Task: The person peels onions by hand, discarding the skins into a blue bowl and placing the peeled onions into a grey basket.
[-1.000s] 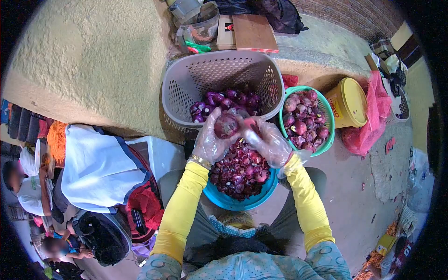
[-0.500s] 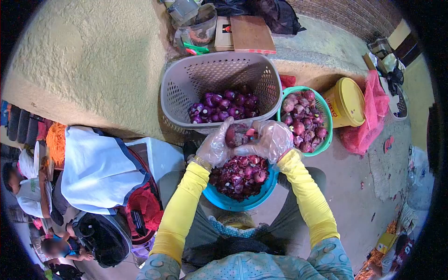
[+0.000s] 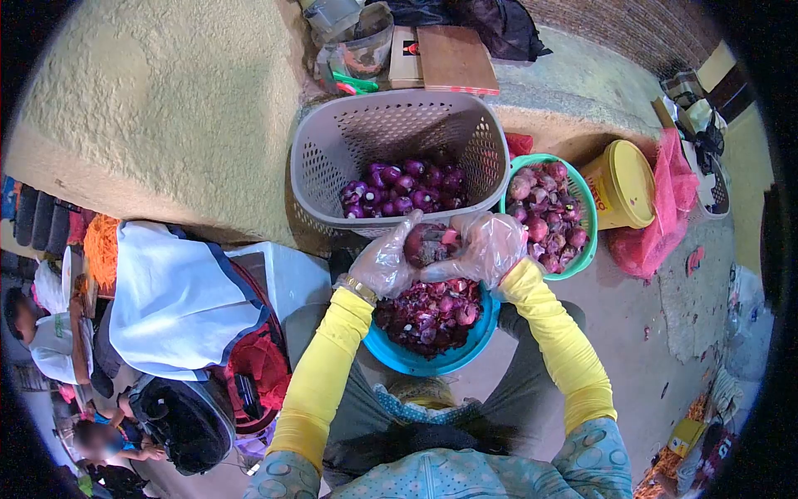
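Observation:
My left hand point(image 3: 384, 259), in a clear plastic glove, is closed round the left side of a red onion point(image 3: 426, 244). My right hand point(image 3: 489, 246), gloved too, has its fingers closed at the onion's other side; a small reddish thing shows there, too unclear to name. Below both hands lies a blue basin point(image 3: 428, 364) with onions and loose skins. A grey perforated basket point(image 3: 399, 112) holding shiny purple onions stands just beyond them. To the right is a green basket point(image 3: 592, 218) of onions with dull skins.
A yellow bucket point(image 3: 629, 185) and pink mesh sack point(image 3: 657, 229) stand at the right. Boards point(image 3: 457, 60) and a clear container point(image 3: 368, 40) sit on the ledge. White cloth point(image 3: 179, 299) covers something at left, near a black bag point(image 3: 179, 424). Two other people are at far left.
The view has shifted slightly, so the baskets appear a little further right. Both hands keep hold of the onion, with only a slight change in finger position.

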The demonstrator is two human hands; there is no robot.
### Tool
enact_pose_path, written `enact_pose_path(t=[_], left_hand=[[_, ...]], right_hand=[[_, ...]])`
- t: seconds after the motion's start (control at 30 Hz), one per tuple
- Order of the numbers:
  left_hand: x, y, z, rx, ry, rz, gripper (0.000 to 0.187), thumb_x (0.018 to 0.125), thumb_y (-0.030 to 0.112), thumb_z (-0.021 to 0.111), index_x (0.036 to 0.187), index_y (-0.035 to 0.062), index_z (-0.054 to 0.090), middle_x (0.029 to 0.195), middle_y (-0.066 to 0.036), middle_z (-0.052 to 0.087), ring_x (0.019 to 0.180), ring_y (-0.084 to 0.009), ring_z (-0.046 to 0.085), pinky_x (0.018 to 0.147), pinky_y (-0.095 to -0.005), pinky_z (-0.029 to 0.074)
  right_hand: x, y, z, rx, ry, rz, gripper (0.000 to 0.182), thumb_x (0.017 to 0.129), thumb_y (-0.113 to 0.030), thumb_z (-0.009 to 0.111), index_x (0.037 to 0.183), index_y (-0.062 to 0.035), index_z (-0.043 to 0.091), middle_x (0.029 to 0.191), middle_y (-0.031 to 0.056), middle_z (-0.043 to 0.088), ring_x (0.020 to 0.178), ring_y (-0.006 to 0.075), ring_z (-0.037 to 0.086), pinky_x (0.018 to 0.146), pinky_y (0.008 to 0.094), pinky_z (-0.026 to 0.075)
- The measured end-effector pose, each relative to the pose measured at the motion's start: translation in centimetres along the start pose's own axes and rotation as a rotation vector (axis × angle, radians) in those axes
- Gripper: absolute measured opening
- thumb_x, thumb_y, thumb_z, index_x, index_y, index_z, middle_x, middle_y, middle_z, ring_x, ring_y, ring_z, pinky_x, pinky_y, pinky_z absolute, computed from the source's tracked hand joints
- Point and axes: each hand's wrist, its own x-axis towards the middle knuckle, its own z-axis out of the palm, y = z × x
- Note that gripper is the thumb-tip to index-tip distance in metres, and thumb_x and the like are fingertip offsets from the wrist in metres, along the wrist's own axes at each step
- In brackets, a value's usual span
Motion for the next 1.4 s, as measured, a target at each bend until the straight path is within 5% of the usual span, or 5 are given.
enact_pose_path(t=[0.07, 0.17, 0.23, 0.43, 1.4], left_hand=[[-1.6, 1.7, 2.6, -0.305, -0.033, -0.174, 0.048, 0.107, 0.038, 0.057, 0.141, 0.0052, 0.055, 0.135, -0.013, 0.065, 0.127, -0.0251, 0.06, 0.111, -0.0468, 0.048], [-2.8, 1.4, 3.4, 0.698, 0.053, 0.211, 0.047, 0.107, 0.037, 0.056, 0.142, 0.0044, 0.054, 0.134, -0.012, 0.066, 0.124, -0.025, 0.062, 0.111, -0.045, 0.049], [-1.1, 0.1, 1.3, -0.009, -0.026, -0.024, 0.045, 0.106, 0.038, 0.057, 0.137, 0.005, 0.058, 0.13, -0.011, 0.067, 0.116, -0.0239, 0.066, 0.105, -0.042, 0.053], [-0.5, -1.4, 0.7, -0.412, 0.024, -0.156, 0.042, 0.11, 0.038, 0.048, 0.131, 0.0041, 0.063, 0.125, -0.009, 0.069, 0.116, -0.0217, 0.065, 0.105, -0.0384, 0.051], [-0.3, -1.8, 0.3, -0.117, 0.126, 0.148, 0.058, 0.086, 0.003, 0.078, 0.139, 0.0055, 0.054, 0.126, -0.009, 0.066, 0.118, -0.0237, 0.064, 0.103, -0.0394, 0.054]], right_hand=[[-0.1, 0.4, 0.4, -0.005, 0.036, -0.042, 0.07, 0.057, -0.074, 0.086, 0.086, -0.0118, 0.072, 0.063, 0.0116, 0.066, 0.059, 0.0319, 0.068, 0.059, 0.0421, 0.053], [-0.2, 0.7, 0.9, -0.091, -0.027, -0.033, 0.069, 0.058, -0.076, 0.085, 0.084, -0.0134, 0.072, 0.06, 0.011, 0.065, 0.057, 0.0311, 0.067, 0.056, 0.0419, 0.052], [-0.3, 0.7, 1.2, -0.094, -0.035, -0.014, 0.07, 0.058, -0.079, 0.082, 0.081, -0.0139, 0.071, 0.059, 0.0107, 0.064, 0.056, 0.031, 0.067, 0.055, 0.0426, 0.052], [0.2, 0.2, 0.5, -0.139, -0.161, 0.052, 0.071, 0.061, -0.082, 0.077, 0.087, -0.0158, 0.075, 0.069, 0.0132, 0.071, 0.064, 0.0334, 0.071, 0.063, 0.0456, 0.057], [0.0, 0.9, 1.4, 0.064, -0.074, -0.04, 0.081, 0.071, -0.074, 0.077, 0.131, -0.0193, 0.07, 0.081, 0.0157, 0.073, 0.077, 0.0383, 0.072, 0.07, 0.047, 0.057]])
